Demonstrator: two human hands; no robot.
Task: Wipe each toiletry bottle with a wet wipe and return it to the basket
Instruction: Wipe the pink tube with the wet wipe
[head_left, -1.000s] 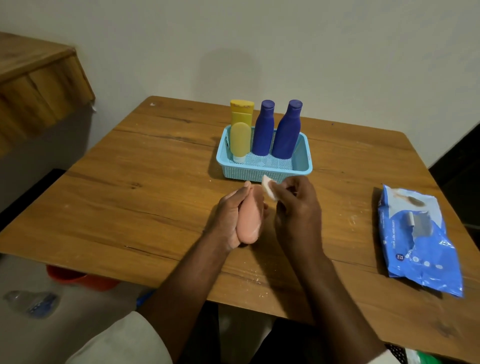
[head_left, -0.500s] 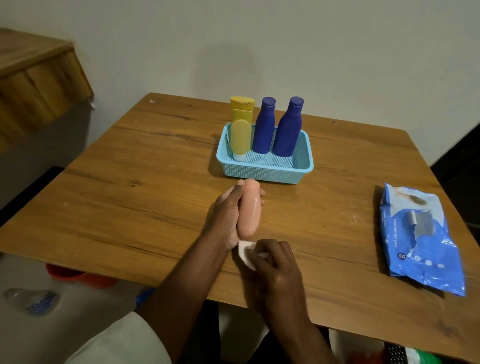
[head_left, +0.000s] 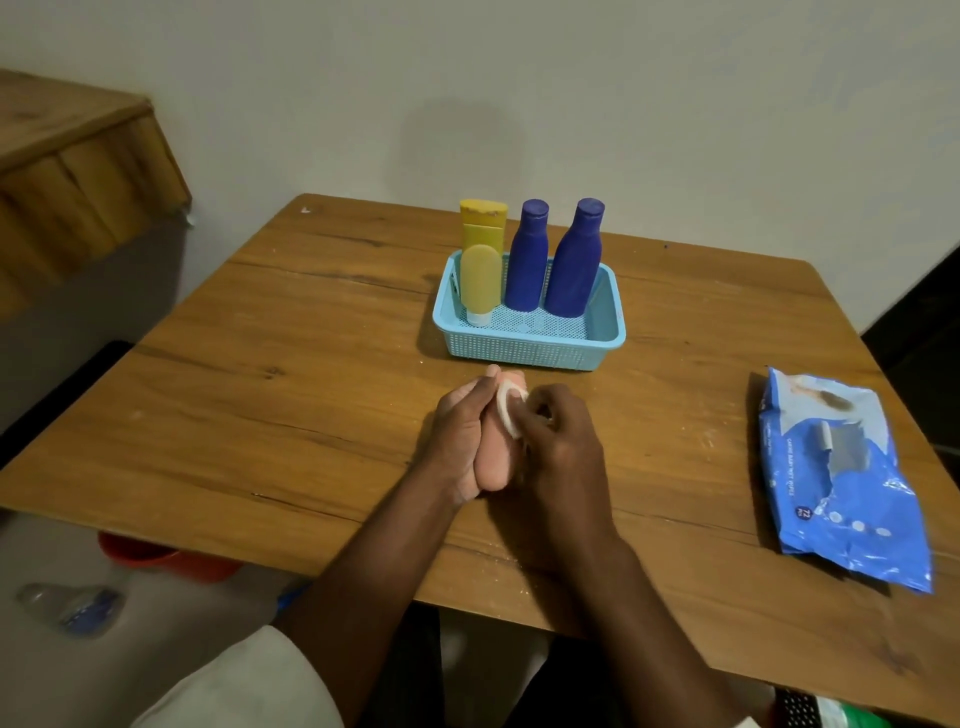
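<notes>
My left hand (head_left: 460, 434) grips a peach-pink bottle (head_left: 496, 462) lying lengthwise on the wooden table (head_left: 311, 395), just in front of the basket. My right hand (head_left: 558, 441) pinches a folded white wet wipe (head_left: 508, 410) and presses it on the bottle's upper part. The light-blue basket (head_left: 530, 353) holds two dark-blue bottles (head_left: 527, 260) (head_left: 576, 265), a tall yellow tube (head_left: 483, 223) and a smaller yellow tube (head_left: 480, 286) standing on its white cap. The basket's front half is bare mesh.
A blue wet-wipe pack (head_left: 841, 478) lies at the table's right side. A wooden ledge (head_left: 78, 171) juts out at the left. Below the table's left edge are a red tub (head_left: 156, 556) and a plastic bottle (head_left: 72, 608) on the floor.
My right hand swept the wipe from the bottle's far end down to its near end, and now it is back up at the far part. My left hand kept its hold.
</notes>
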